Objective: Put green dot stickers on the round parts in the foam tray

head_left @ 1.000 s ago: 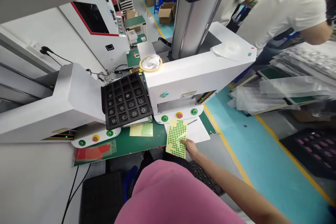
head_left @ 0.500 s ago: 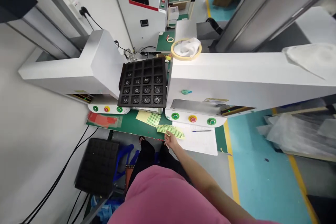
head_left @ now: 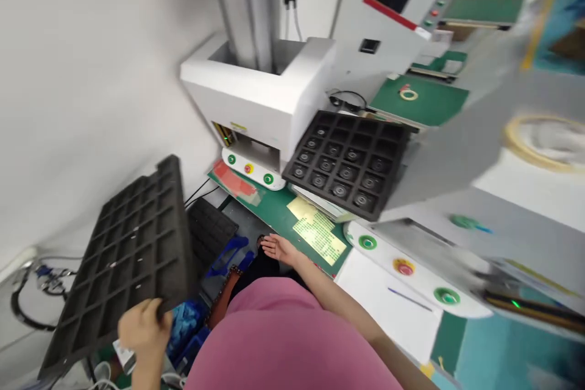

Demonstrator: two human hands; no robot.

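Note:
At the lower left my left hand point(head_left: 145, 326) is closed on the near corner of a large black compartment tray point(head_left: 132, 250), which it holds up tilted. The pockets of this tray show only a few small pale specks. My right hand point(head_left: 278, 248) hangs just off the bench's front edge, palm up, fingers stretched out and nothing in it. Close to it on the green bench lie yellow sheets of small green stickers point(head_left: 320, 236). A second black tray point(head_left: 350, 161), with round dark parts in several pockets, rests tilted between the two machines.
A white press machine point(head_left: 256, 97) with green and red buttons stands at the left, another point(head_left: 411, 262) at the right. White paper with a pen point(head_left: 409, 298) and red strips point(head_left: 235, 180) lie on the bench point(head_left: 269, 210). Another black tray point(head_left: 210, 231) sits lower, by a blue stool.
The view has swung left. My right hand has let go of the green sticker sheet, which now lies on the bench. My left hand has come into view, holding a black tray.

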